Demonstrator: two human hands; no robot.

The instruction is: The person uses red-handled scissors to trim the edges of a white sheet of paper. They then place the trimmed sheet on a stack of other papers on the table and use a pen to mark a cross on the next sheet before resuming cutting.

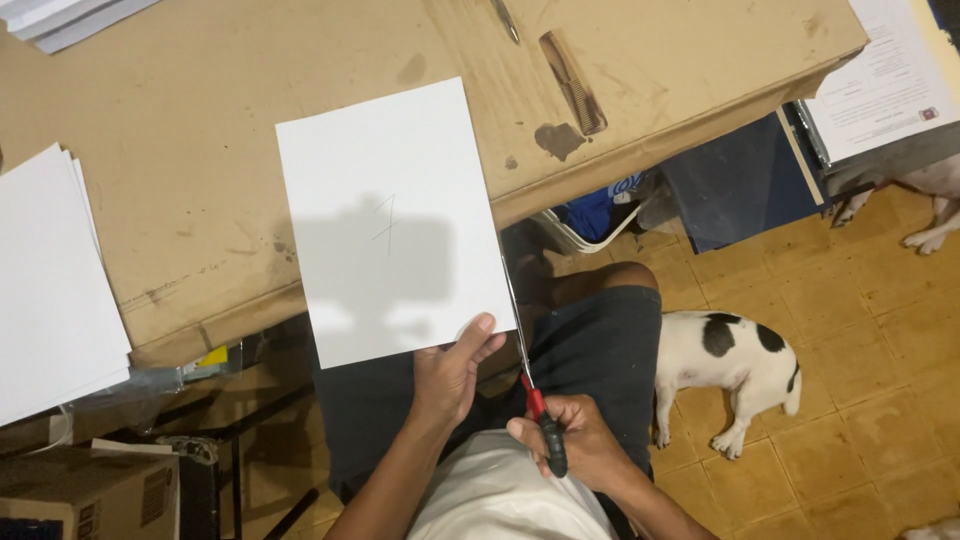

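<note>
My left hand (pixel 450 375) pinches the near right corner of a white sheet of paper (pixel 392 215), thumb on top. The sheet lies over the front edge of a cardboard-covered table (pixel 190 130) and bears a faint pencil mark near its middle. My right hand (pixel 575 440) grips scissors (pixel 530 385) with red and black handles. Their thin blades run up along the sheet's right edge. My lap in dark shorts is below the paper.
A stack of white sheets (pixel 50 290) lies at the table's left edge, more paper at the top left. A brown comb (pixel 573 82) and a metal tool (pixel 505 18) rest on the far table. A white-and-black dog (pixel 725 365) lies on the tiled floor at my right.
</note>
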